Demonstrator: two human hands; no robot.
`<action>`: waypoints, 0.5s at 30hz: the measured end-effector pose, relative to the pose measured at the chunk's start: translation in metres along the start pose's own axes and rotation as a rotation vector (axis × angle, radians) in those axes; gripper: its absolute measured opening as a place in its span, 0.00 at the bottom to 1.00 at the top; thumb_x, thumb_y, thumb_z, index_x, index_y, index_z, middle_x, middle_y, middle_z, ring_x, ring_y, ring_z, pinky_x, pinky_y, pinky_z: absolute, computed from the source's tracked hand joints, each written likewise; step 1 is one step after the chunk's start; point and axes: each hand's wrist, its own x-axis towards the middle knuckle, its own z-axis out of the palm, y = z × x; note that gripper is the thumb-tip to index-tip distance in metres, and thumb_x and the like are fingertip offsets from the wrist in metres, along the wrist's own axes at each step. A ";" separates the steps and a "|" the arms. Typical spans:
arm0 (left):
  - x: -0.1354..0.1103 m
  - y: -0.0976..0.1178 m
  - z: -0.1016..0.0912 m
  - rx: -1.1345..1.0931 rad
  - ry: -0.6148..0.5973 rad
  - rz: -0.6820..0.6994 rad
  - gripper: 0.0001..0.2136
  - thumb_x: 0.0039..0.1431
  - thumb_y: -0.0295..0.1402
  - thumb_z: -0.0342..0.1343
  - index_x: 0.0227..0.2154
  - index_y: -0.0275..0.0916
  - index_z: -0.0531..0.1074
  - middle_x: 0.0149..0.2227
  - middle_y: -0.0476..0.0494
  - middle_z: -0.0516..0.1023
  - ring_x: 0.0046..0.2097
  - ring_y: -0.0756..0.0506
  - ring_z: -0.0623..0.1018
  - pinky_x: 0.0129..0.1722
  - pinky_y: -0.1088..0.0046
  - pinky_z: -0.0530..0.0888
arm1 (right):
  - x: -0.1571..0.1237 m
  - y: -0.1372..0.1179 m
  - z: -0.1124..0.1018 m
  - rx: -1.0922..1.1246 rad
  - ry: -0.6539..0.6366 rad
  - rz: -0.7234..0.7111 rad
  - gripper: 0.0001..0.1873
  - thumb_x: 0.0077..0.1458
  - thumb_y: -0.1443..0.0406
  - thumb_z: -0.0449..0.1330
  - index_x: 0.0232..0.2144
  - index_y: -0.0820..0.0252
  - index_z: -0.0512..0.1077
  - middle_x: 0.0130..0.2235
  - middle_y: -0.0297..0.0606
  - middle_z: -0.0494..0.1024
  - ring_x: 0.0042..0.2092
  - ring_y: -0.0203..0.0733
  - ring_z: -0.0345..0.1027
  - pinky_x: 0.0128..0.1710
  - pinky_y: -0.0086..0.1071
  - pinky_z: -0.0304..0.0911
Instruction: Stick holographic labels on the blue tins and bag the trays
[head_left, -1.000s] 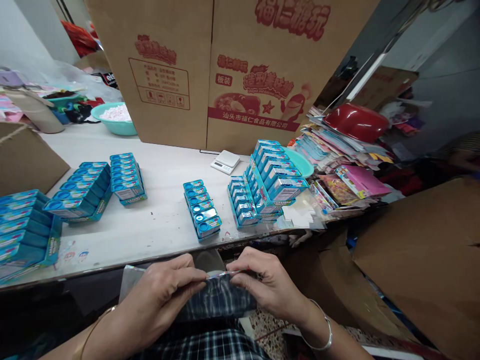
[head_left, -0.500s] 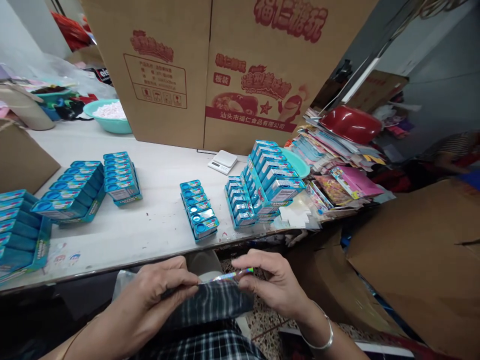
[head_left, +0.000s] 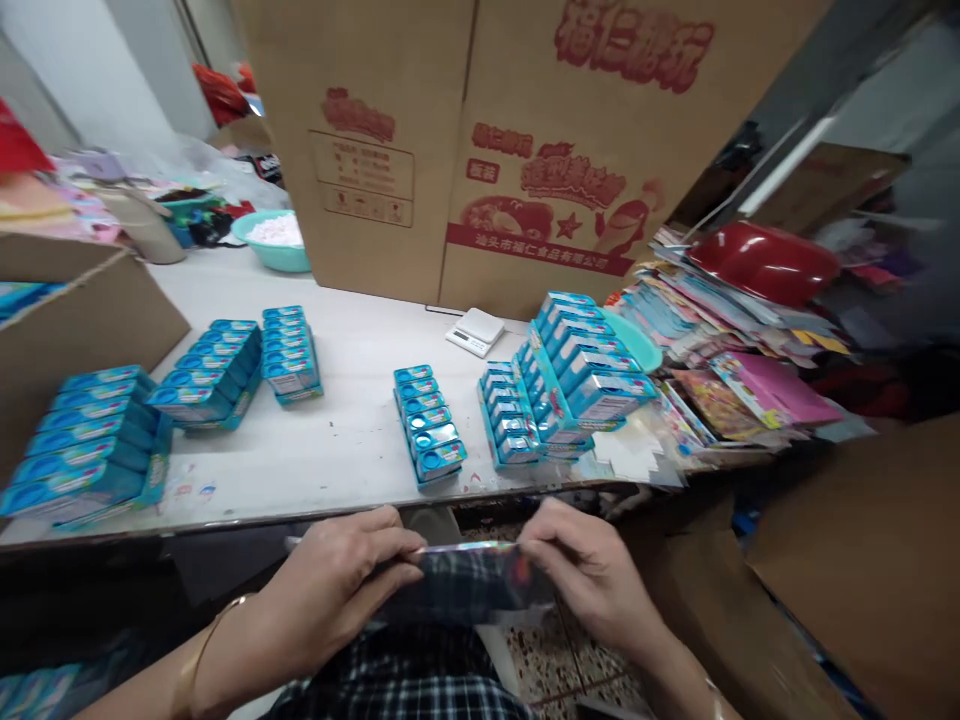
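Observation:
Below the table's front edge, both hands pinch a clear plastic bag (head_left: 469,585) with a shiny iridescent top strip. My left hand (head_left: 341,590) grips its left end, fingers closed. My right hand (head_left: 592,575) grips its right end, fingers closed. The bag is stretched between them over my plaid-clad lap. On the white table (head_left: 330,450) just beyond the hands stands a row of small blue boxes in a tray (head_left: 429,425), with a taller stack of the same blue boxes (head_left: 559,385) to its right.
More trays of blue boxes (head_left: 225,365) lie at the left, with a brown carton (head_left: 82,320) beside them. Large printed cardboard cartons (head_left: 480,150) stand behind, with a small white scale (head_left: 474,331), a teal bowl (head_left: 274,240), stacked colourful packets (head_left: 720,350) and a red bowl (head_left: 765,262).
The camera has turned left and shifted, so the scene slid to the right. My hands have spread a little wider apart on the bag, and its shiny strip now lies flatter.

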 end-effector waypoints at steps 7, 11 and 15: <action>-0.021 -0.014 -0.018 -0.095 -0.001 -0.151 0.13 0.63 0.30 0.58 0.50 0.42 0.77 0.39 0.46 0.82 0.41 0.44 0.80 0.43 0.73 0.71 | -0.005 0.027 -0.032 -0.053 0.096 0.099 0.13 0.64 0.61 0.57 0.28 0.56 0.72 0.28 0.34 0.72 0.31 0.38 0.67 0.31 0.27 0.61; -0.029 -0.022 -0.012 -0.494 0.168 -0.168 0.26 0.61 0.29 0.60 0.62 0.44 0.68 0.37 0.49 0.83 0.38 0.48 0.80 0.41 0.76 0.72 | -0.006 0.035 -0.035 -0.056 0.126 0.118 0.13 0.63 0.59 0.58 0.27 0.56 0.72 0.28 0.34 0.72 0.30 0.37 0.67 0.31 0.25 0.63; -0.031 -0.029 -0.002 -0.679 0.417 -0.122 0.10 0.59 0.32 0.63 0.43 0.40 0.82 0.34 0.46 0.82 0.35 0.49 0.77 0.36 0.78 0.71 | -0.002 0.035 -0.031 -0.062 0.165 0.118 0.13 0.61 0.57 0.59 0.26 0.56 0.72 0.26 0.35 0.73 0.28 0.38 0.68 0.28 0.22 0.65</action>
